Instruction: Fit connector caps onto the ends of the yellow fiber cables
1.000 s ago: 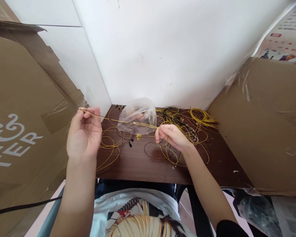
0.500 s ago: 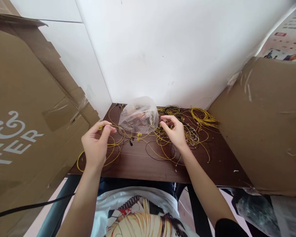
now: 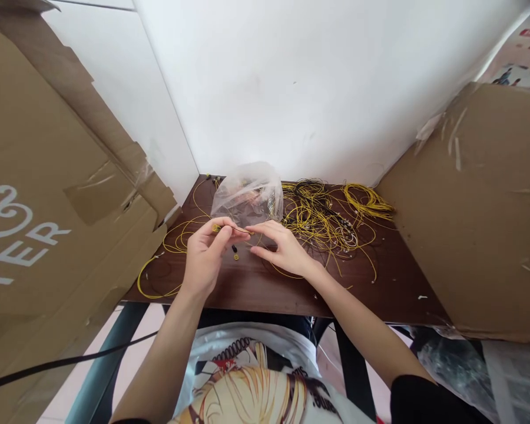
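Note:
Thin wires, one dark strand [image 3: 237,229] among them, are pinched between the thumb and fingers of my left hand [image 3: 207,253]. Something small and yellow [image 3: 215,228] shows among its curled fingers; I cannot make out what it is. My right hand [image 3: 280,247] has its fingers stretched toward the wire ends at my left fingertips, its thumb held apart below. Whether they touch the wires is hard to tell. Just under the hands lies a small black and yellow connector [image 3: 235,253]. A clear plastic bag [image 3: 247,188] with small parts stands behind them.
Tangled yellow and black wires [image 3: 309,221] spread over the dark brown table [image 3: 265,294] to the right, with a yellow coil [image 3: 366,200] behind. More yellow wire [image 3: 143,282] loops at the left edge. Cardboard panels [image 3: 477,224] flank both sides; a white wall [image 3: 291,88] rises behind.
My left hand has moved right with the wires, and my right hand has come left to meet it. The hands, apart before, are now together in front of the bag.

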The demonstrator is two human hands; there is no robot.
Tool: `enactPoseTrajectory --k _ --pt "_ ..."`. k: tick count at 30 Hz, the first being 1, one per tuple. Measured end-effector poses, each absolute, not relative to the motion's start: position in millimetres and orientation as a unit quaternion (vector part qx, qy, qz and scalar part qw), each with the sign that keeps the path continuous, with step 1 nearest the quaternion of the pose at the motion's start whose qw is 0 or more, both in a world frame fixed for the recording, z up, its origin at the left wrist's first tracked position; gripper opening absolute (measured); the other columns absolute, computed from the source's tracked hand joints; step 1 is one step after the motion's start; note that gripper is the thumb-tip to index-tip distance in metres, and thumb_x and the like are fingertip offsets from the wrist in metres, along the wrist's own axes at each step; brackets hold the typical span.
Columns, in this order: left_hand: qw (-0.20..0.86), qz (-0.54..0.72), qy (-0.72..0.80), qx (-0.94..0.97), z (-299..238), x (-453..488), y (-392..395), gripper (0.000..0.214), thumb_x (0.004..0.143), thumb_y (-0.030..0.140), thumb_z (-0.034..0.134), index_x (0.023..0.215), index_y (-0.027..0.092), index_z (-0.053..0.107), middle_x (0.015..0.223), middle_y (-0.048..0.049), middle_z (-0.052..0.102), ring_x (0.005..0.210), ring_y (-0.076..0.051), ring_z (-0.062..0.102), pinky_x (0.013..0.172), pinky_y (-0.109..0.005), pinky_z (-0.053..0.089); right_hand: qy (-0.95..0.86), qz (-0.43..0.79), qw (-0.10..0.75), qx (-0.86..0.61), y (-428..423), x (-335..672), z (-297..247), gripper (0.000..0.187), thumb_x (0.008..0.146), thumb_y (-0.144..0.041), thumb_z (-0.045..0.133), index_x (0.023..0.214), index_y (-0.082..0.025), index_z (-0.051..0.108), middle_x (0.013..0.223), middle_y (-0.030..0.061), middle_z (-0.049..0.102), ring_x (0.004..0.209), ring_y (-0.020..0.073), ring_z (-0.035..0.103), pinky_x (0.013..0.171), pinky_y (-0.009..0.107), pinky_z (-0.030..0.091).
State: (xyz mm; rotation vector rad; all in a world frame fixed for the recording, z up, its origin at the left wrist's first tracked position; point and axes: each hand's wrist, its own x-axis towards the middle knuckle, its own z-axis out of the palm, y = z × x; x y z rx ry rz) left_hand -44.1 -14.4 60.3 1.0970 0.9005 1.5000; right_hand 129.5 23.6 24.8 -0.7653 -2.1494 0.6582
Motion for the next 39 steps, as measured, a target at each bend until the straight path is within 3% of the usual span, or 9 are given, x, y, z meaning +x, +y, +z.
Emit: enactPoseTrajectory --k 4,9,12,16,20,23,30,39 --pt "0.571 0.615 0.321 0.438 69 -39 -14 0.013 0.077 0.028 0.067 0.080 0.017 0.059 0.084 -0.0022 0.064 0.080 -0.016 0.067 0.082 -0.035 0.057 -0.861 0.224 0.345 -0.298 24 129 21 0.053 0.082 -0.037 0.065 0.131 -0.022 0.049 0.133 0.0089 0.055 0.128 0.0240 0.042 0.107 0.044 0.030" --pt "0.641 0.622 0.253 0.371 82 -41 -15 0.013 0.078 0.027 0.067 0.079 0.020 0.057 0.082 0.0010 0.064 0.084 -0.013 0.066 0.082 -0.027 0.057 -0.845 0.197 0.340 -0.363 24 128 20 0.011 0.084 -0.030 0.061 0.090 -0.021 0.066 0.124 0.0056 0.060 0.130 0.0244 0.041 0.107 0.045 0.024" --pt "0.649 0.641 0.249 0.325 91 -45 -18 0.013 0.079 0.026 0.065 0.077 0.021 0.054 0.077 0.0034 0.062 0.080 -0.010 0.066 0.081 -0.022 0.056 -0.815 0.191 0.369 -0.405 24 130 23 0.007 0.084 -0.026 0.061 0.083 -0.022 0.066 0.116 0.0036 0.065 0.126 0.0235 0.046 0.106 0.045 0.023" --pt "0.599 0.659 0.281 0.358 92 -50 -19 0.016 0.076 0.030 0.069 0.077 0.020 0.056 0.074 0.0025 0.062 0.074 -0.010 0.065 0.075 -0.023 0.058 -0.772 0.216 0.423 -0.423 29 136 31 0.006 0.082 -0.028 0.065 0.083 -0.023 0.067 0.099 0.0015 0.071 0.116 0.0226 0.055 0.105 0.045 0.027" --pt "0.429 0.690 0.377 0.445 77 -55 -15 0.016 0.076 0.029 0.069 0.080 0.016 0.062 0.073 -0.0002 0.065 0.067 -0.012 0.064 0.070 -0.026 0.057 -0.739 0.248 0.482 -0.401 34 146 37 0.006 0.079 -0.028 0.068 0.076 -0.023 0.068 0.088 0.0004 0.072 0.107 0.0216 0.060 0.101 0.042 0.036" --pt "0.368 0.678 0.416 0.481 65 -58 -13 0.012 0.079 0.026 0.066 0.081 0.014 0.064 0.074 -0.0011 0.065 0.067 -0.012 0.064 0.070 -0.025 0.055 -0.701 0.251 0.533 -0.402 37 151 37 0.007 0.082 -0.027 0.064 0.082 -0.022 0.068 0.090 0.0022 0.071 0.100 0.0195 0.062 0.095 0.038 0.043" --pt "0.568 0.640 0.297 0.424 62 -56 -12 0.008 0.080 0.023 0.063 0.080 0.016 0.059 0.078 -0.0006 0.063 0.077 -0.015 0.066 0.081 -0.033 0.055 -0.684 0.348 0.512 -0.386 35 141 29 0.013 0.084 -0.021 0.056 0.092 -0.019 0.066 0.091 0.0042 0.070 0.080 0.0150 0.064 0.077 0.031 0.052" --pt "0.668 0.618 0.224 0.349 67 -47 -12 0.007 0.081 0.023 0.063 0.081 0.018 0.058 0.078 0.0018 0.060 0.078 -0.012 0.063 0.086 -0.036 0.056 -0.731 0.434 0.433 -0.300 31 129 20 0.035 0.083 -0.020 0.057 0.118 -0.024 0.059 0.119 0.0068 0.064 0.094 0.0162 0.066 0.080 0.032 0.054"
